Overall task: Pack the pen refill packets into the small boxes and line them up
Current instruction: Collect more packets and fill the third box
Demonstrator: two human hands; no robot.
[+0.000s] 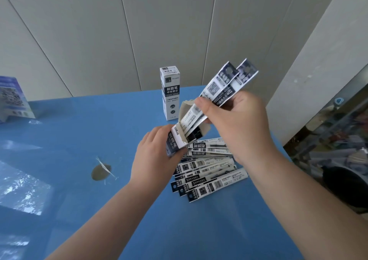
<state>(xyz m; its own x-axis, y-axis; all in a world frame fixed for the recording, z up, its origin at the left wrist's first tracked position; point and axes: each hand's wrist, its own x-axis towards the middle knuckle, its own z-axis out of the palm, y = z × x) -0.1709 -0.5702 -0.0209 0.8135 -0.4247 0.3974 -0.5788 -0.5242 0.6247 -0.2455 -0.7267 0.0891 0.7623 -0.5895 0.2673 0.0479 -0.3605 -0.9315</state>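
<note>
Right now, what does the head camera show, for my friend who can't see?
The right hand slides packets into a box held by the left hand. More packets lie below on the blue table.

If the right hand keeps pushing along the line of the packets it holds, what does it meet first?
Probably the open box held by the left hand; the right hand already has its packets entering the mouth.

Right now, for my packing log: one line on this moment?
left hand: holds open box | right hand: feeding refill packets in | loose packets: on table | upright box: behind
</note>
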